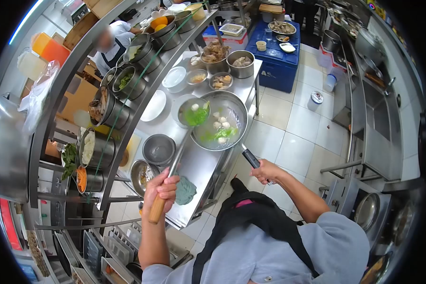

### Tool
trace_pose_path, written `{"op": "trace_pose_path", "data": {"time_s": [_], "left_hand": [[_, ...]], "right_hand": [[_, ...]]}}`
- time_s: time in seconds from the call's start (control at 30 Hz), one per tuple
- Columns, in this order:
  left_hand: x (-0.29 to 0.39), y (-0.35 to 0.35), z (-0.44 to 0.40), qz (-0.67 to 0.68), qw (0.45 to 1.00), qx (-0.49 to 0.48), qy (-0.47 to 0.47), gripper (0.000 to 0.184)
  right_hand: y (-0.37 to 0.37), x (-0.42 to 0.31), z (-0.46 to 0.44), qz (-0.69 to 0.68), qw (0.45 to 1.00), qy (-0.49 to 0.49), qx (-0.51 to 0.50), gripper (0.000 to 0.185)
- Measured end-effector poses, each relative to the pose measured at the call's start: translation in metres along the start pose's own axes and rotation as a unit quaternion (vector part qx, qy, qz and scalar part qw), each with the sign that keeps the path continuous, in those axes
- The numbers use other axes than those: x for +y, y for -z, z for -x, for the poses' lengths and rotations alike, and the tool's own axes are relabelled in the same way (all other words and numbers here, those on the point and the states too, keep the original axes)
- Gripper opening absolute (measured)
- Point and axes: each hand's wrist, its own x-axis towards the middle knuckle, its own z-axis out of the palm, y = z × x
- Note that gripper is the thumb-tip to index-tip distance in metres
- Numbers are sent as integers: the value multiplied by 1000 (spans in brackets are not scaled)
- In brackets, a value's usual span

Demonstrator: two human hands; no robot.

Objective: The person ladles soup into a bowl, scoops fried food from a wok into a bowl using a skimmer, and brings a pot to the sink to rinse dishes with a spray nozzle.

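Note:
My left hand (162, 191) is wrapped round the wooden handle of a ladle (176, 161). The ladle's bowl holds leafy greens (196, 115) and a white ball, over the left rim of a wide metal pan (244, 111). Clear liquid, several white balls (222, 126) and more greens lie in the pan. My right hand (265, 172) is closed on the pan's black handle (250, 158), below and right of the pan. Left of the pan, a white bowl (154, 105) and an empty grey metal bowl (159, 149) rest on the steel table (199, 163).
A green cloth (185, 190) lies on the table's near end. Metal pots (240, 64) of food stand behind the pan. An overhead shelf (149, 87) with containers runs along the left. A co-worker (112, 47) is behind it. A blue cooler (279, 71) and white tub (315, 100) are beyond.

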Motion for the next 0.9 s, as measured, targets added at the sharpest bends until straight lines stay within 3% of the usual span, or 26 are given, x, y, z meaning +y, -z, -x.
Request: {"op": "trace_pose_path", "data": {"time_s": [0.17, 0.23, 0.27, 0.37, 0.4, 0.6, 0.63, 0.67, 0.7, 0.8, 0.83, 0.87, 0.9], "left_hand": [[64, -6, -21, 8, 999, -27, -18, 35], [86, -5, -32, 1, 1000, -17, -16, 32], [95, -4, -38, -6, 1000, 0, -17, 22], [127, 29, -68, -13, 1000, 15, -12, 30], [133, 40, -80, -43, 998, 28, -20, 19], [127, 76, -130, -150, 976, 142, -65, 7], [121, 78, -134, -196, 962, 172, -79, 9], [115, 90, -142, -250, 947, 180, -89, 25], [106, 92, -145, -248, 947, 182, -93, 25], [83, 112, -155, -545, 782, 273, -128, 60], [75, 116, -148, -547, 781, 273, -124, 60], [68, 121, -142, -730, 584, 300, -191, 62], [64, 119, -143, -856, 341, 302, -246, 64]], "right_hand": [[-1, -38, -24, 7, 1000, -9, 23, 29], [5, -48, -28, 37, 999, -2, 35, 28], [6, -51, -30, 29, 998, -6, 52, 28], [17, -60, -37, 42, 996, -14, 79, 28], [18, -66, -36, 50, 994, -14, 92, 28], [43, -87, -40, 48, 994, -46, 91, 28], [50, -90, -40, 44, 994, -52, 82, 27], [55, -91, -39, 48, 994, -55, 78, 27], [60, -94, -39, 42, 994, -61, 74, 28], [79, -99, -42, 39, 995, -60, 64, 27], [86, -100, -40, 43, 996, -54, 59, 27], [90, -101, -38, 38, 996, -55, 62, 27], [93, -104, -38, 50, 996, -48, 63, 28]]}}
